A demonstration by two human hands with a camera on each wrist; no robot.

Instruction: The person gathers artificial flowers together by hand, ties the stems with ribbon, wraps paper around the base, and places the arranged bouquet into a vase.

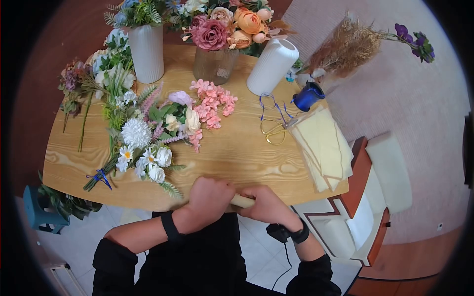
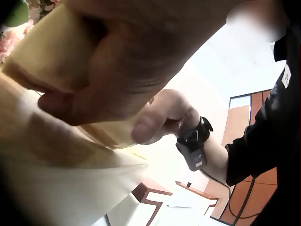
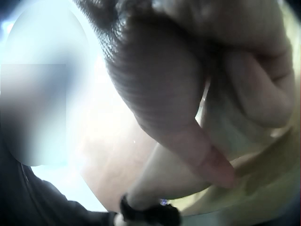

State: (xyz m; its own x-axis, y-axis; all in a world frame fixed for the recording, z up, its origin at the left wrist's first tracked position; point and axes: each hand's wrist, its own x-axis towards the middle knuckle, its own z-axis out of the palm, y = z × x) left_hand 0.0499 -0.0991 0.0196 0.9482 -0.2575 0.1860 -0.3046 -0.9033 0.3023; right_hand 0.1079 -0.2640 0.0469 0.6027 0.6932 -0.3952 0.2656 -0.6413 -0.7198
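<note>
you have both hands on the cream sheet (image 1: 243, 201), which is bundled into a thick, narrow roll or fold above the near edge of the table (image 1: 237, 158), right in front of your body. your left hand (image 1: 210, 198) is curled tightly round one end, leaving a gap only as wide as the bundle; your right hand (image 1: 261, 204) pinches the other end between thumb and bent fingers. whether the bundle touches the wood, you cannot tell from here. the step in hand looks like shaping or gathering one wrapper, probably to go round the flowers; none of the flowers in view has a wrapper round it. the next move seems to call for holding the creases firm with your left hand while the right works along the length, easing off before the sheet crumples. after that, a turn toward the tied bouquet (image 1: 136, 133), on your left with blue ribbon round its stems, would make sense. the stack of spare sheets (image 1: 321, 148) lies to your right, with the gold-handled scissors (image 1: 284, 129) and blue ribbon spool (image 1: 307, 97) near it, handy for any trimming or tying.
</note>
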